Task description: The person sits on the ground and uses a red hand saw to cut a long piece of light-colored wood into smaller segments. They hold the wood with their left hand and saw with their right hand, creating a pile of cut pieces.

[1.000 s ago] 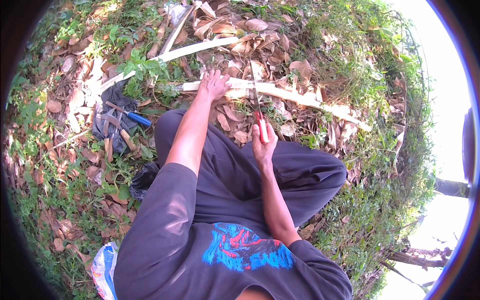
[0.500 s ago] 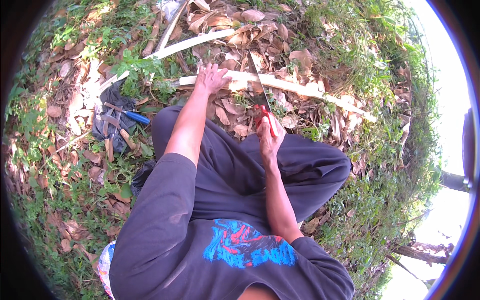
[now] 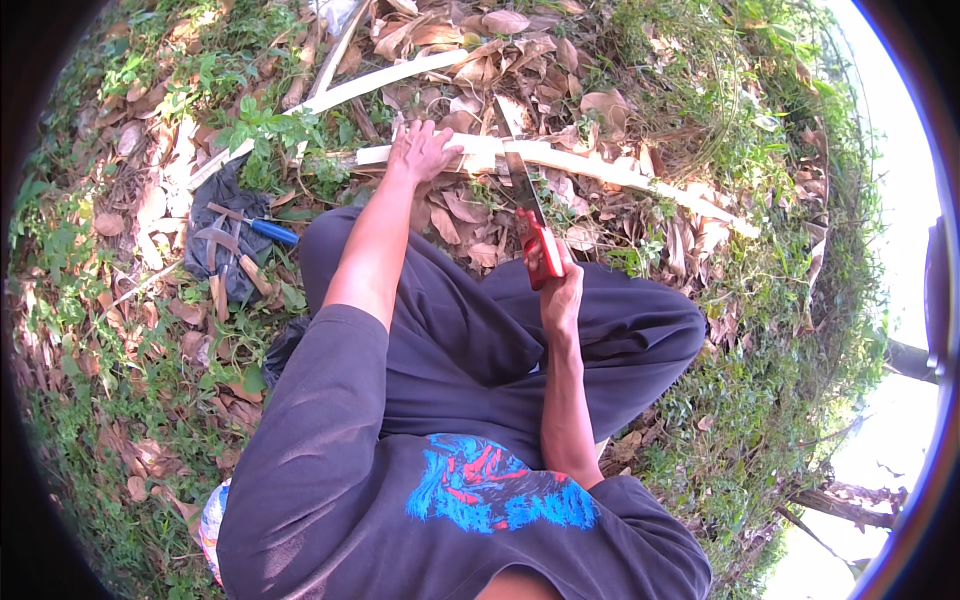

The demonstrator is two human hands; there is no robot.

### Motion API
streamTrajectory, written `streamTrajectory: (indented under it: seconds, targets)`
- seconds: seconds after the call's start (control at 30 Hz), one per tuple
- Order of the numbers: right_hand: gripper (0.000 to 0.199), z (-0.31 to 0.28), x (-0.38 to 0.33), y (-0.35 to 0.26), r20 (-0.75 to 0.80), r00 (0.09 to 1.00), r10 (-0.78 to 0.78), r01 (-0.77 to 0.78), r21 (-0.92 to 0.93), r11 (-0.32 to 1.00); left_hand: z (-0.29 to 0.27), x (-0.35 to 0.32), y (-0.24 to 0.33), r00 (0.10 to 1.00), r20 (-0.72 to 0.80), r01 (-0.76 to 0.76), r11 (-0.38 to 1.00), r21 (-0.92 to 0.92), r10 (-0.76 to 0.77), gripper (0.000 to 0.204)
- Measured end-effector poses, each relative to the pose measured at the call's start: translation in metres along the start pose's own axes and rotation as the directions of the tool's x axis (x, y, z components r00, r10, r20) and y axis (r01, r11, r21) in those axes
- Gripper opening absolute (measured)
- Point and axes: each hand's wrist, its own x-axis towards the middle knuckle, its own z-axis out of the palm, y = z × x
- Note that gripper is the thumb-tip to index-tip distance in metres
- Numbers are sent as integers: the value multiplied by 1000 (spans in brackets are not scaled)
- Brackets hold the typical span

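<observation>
A long pale wooden strip lies crosswise on the ground in front of my crossed legs. My left hand is laid over the strip near its left end, the fingers curled across it and holding it down. In my right hand is a handsaw, gripped by its red handle just above my right knee. The saw's blade points away from me and lies across the strip, to the right of my left hand. Whether its teeth have cut into the wood is too small to tell.
A black plastic bag on the left bears a blue-handled tool, a hammer and other wooden-handled tools. Another pale strip lies farther away. Dry leaves and grass surround me.
My right hand has drawn the saw back toward me and slightly right, its blade sliding across the strip. My left hand stays in place on the wood.
</observation>
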Motion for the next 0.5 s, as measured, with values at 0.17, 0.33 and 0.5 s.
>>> streamTrajectory:
  seconds: [0.17, 0.33, 0.5]
  targets:
    - [40, -8, -8, -19, -25, 971, 236, -226, 210, 951, 8, -3, -6, 994, -98, -37, 998, 46, 41, 47]
    - [31, -33, -4, 4, -240, 902, 359, -286, 291, 913, 6, -1, -3, 998, -62, -17, 1000, 12, 18, 46]
    - [32, -45, 5, 5, -164, 815, 556, -278, 731, 623, 4, -1, -8, 999, -17, -27, 1000, -11, 27, 45]
